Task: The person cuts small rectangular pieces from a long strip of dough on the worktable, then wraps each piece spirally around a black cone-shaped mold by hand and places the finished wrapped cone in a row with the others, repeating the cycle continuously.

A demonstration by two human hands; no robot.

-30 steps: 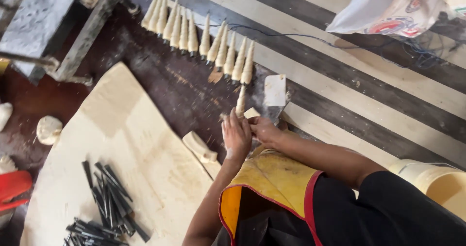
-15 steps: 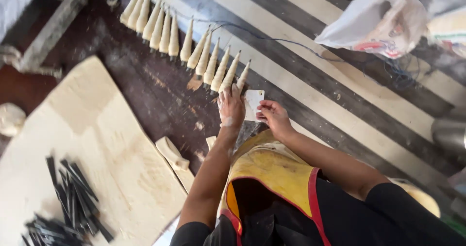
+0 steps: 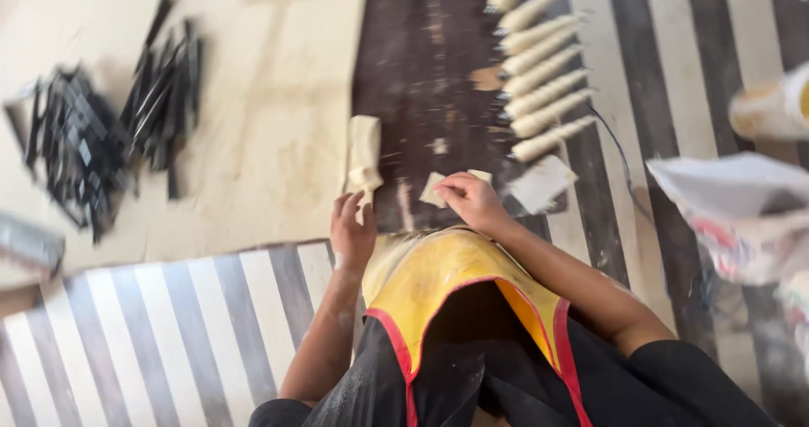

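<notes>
**Cone rolling, mid-batch: both hands down on the dough pieces**

So the left hand (image 3: 352,229) is sitting at the bottom end of a pale rolled strip of dough (image 3: 364,159), fingers curled loosely and touching it, not really clamping. The right hand (image 3: 468,200) is pinching down on a small flat dough piece (image 3: 435,189) lying on the dark board (image 3: 421,73), fingers bunched narrow over its edge. Both pieces are right in front of the yellow apron (image 3: 447,275), just beside each other.

Progress-wise, I'm guessing it's well underway: a row of finished cones (image 3: 539,82) is lining up along the right edge of the board, roughly seven showing, more probably cut off at the top. The strip and the flat piece are looking unshaped, so at least those two are left. A pale flat sheet (image 3: 543,183) is lying near the last cone.

Orientation: the strip's long axis is running away from the person, up the frame, slightly tilted. The cones are lying crosswise, long axis left-right, and I can't tell which end is the tip.

Further out, a pile of black metal pieces (image 3: 101,132) is lying on the tan sheet (image 3: 261,141), and a striped mat (image 3: 168,326) is covering the floor.
</notes>
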